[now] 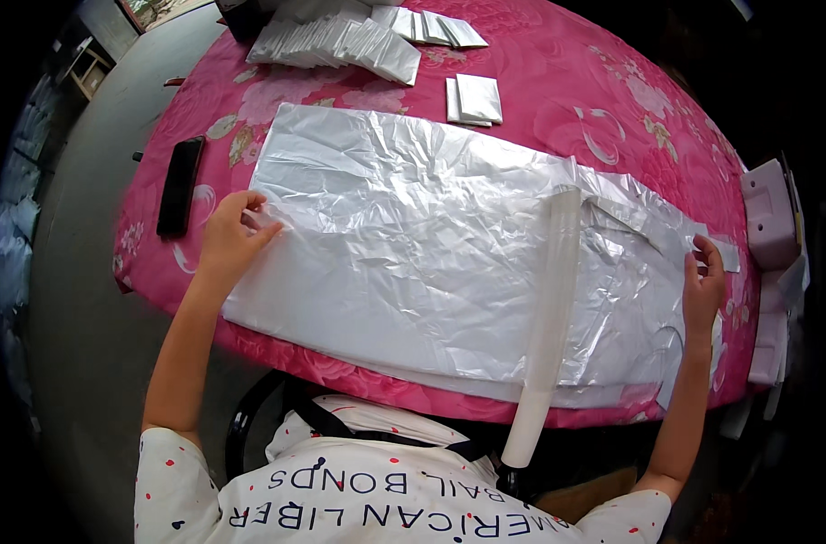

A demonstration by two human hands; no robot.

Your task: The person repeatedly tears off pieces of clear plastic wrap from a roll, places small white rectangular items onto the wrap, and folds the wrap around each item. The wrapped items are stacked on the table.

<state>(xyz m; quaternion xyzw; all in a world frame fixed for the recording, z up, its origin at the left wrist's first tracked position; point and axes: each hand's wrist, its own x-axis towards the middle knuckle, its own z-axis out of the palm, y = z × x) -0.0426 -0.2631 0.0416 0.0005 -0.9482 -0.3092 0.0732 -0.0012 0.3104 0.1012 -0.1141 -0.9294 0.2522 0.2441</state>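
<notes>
A wide stack of thin, silvery-white plastic sheets (386,245) lies spread over the table in front of me, its top layer wrinkled and shiny. At its left edge my left hand (234,234) pinches a bit of the top plastic sheet between thumb and fingers. My right hand (705,281) is at the far right end, fingers curled on the sheet's edge there. Across the right half of the stack lies a long, flat translucent strip (544,344). Its lower end sticks out past the table's front edge, toward my body.
A black phone (180,187) lies left of the sheets. Behind them are a fanned pile of folded plastic packets (331,43) and two separate packets (478,98). The table wears a pink flowered cloth (558,122). Pale pink plastic pieces (771,213) stand off its right edge.
</notes>
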